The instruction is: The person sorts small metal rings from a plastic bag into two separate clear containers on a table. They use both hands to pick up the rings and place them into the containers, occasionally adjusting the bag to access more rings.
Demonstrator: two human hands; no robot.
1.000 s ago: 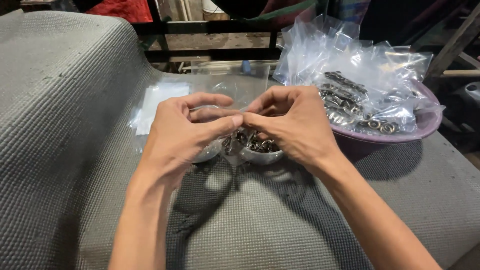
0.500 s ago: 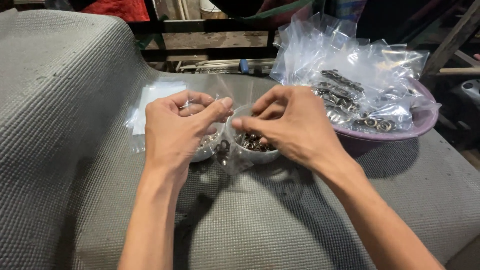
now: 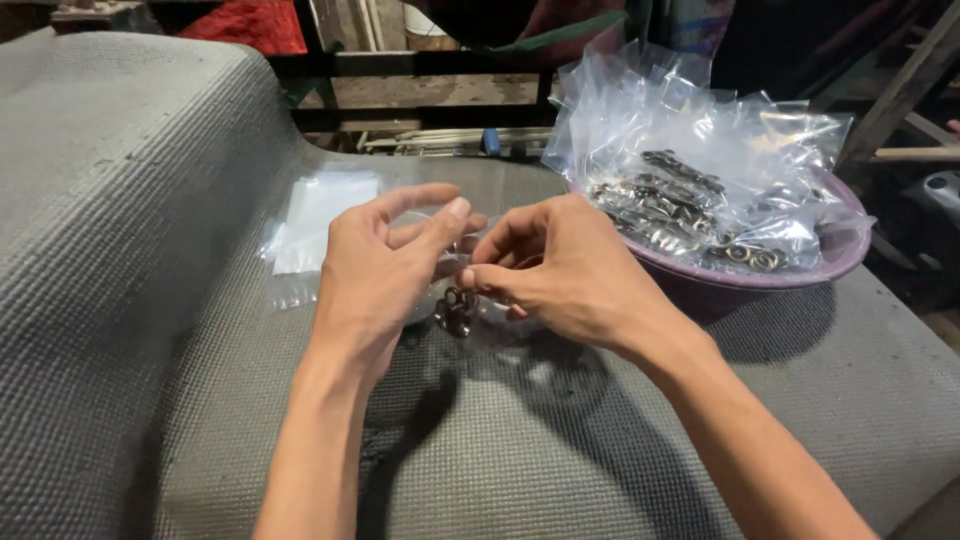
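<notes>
The small clear bag [image 3: 480, 312] of dark metal rings hangs between both hands: the right hand [image 3: 560, 275] pinches its top edge, the left hand [image 3: 385, 265] fingers half-open just beside, above the grey mat [image 3: 520, 450].

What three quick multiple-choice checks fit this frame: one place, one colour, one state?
1. Where does the basin sit relative to the hands?
A. On the right hand's side
B. On the left hand's side
C. Under both wrists

2. What colour is the basin?
A. Green
B. Purple
C. White

3. How do the left hand and right hand stand?
A. Flat on the mat
B. Far apart
C. Fingertips meeting over small metal rings

A: it lies beyond the right hand. B: its rim shows purple. C: the fingers pinch together there.
</notes>
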